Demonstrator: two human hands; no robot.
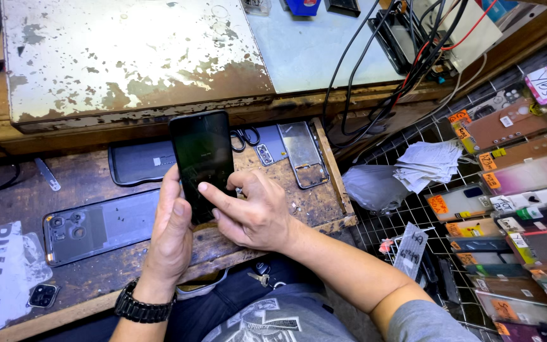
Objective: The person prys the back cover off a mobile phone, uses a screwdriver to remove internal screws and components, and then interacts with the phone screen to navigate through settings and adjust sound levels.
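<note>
A left hand [171, 237] grips a dark phone [202, 163] upright above the worn wooden tabletop [96, 266], fingers curled behind it and hidden; the right hand [251, 212], loosely curled and holding nothing, presses its forefinger to the blank screen.

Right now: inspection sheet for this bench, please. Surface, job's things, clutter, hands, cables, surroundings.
Surface: worn wooden pull-out board under a chipped white-painted bench top.
Job's things: black smartphone, screen dark, held upright over the board.
Clutter: grey phone back panel, dark phone case, phone frame, scissors, keys.
Hands: left hand grips the phone's lower edge; right hand has its index fingertip on the screen.
Cables: black and red cables hang off the bench at the right.
Surroundings: wire rack of packaged phone cases, paper slips, plastic bag.
</note>
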